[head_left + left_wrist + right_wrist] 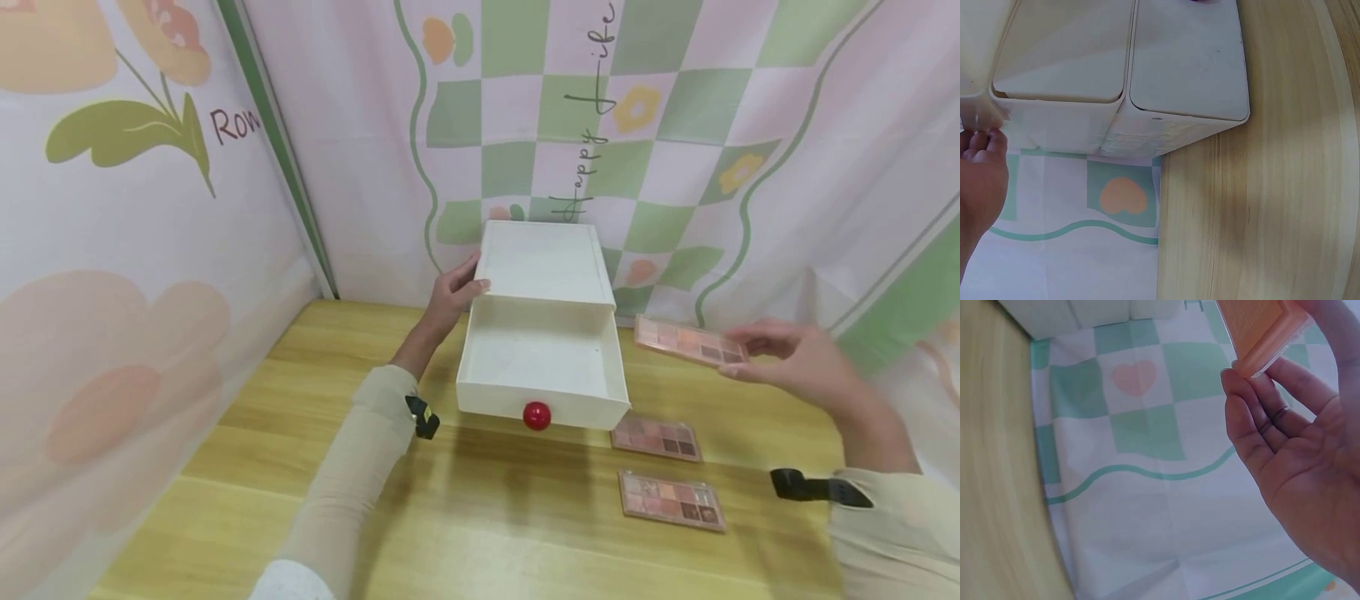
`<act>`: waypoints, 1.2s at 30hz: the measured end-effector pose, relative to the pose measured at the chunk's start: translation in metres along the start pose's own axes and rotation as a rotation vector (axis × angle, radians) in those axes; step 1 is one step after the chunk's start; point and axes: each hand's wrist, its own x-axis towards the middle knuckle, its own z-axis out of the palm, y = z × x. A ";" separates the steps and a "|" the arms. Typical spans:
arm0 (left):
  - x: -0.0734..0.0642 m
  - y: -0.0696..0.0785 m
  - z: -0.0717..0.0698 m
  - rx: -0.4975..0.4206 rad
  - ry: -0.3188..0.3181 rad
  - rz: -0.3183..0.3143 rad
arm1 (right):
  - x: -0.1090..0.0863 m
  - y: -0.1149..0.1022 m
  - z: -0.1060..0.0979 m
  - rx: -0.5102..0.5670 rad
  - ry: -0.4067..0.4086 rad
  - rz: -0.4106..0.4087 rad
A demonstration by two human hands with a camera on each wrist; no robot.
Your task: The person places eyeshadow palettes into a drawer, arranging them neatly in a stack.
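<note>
A white drawer box [546, 262] stands against the back curtain with its top drawer [542, 398] pulled out, a red round knob [537, 416] on its front. My left hand [452, 293] grips the box's upper left edge, thumb on top and fingers down the side; in the left wrist view the left hand [984, 169] is at the box's wall. Right of the box, my right hand [795, 358] pinches one end of an eyeshadow palette [686, 340], raised over the table. In the right wrist view the palette [1257, 331] is between thumb and fingers.
Two more eyeshadow palettes lie on the wooden table [300, 433]: one palette [658, 438] beside the open drawer, partly hidden by it, and another palette [671, 500] nearer me. A patterned curtain [360, 150] hangs behind and at both sides.
</note>
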 end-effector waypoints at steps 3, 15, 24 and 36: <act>0.000 0.000 0.000 0.000 0.001 -0.003 | -0.002 -0.005 -0.002 -0.007 0.006 0.002; 0.000 0.002 0.000 -0.005 0.007 0.006 | 0.001 -0.035 0.001 -0.011 0.061 -0.041; 0.000 0.002 0.000 -0.011 0.010 0.000 | 0.009 -0.056 0.010 0.018 0.041 -0.147; 0.000 -0.002 0.001 -0.010 0.014 -0.001 | 0.019 -0.084 0.030 0.035 0.027 -0.237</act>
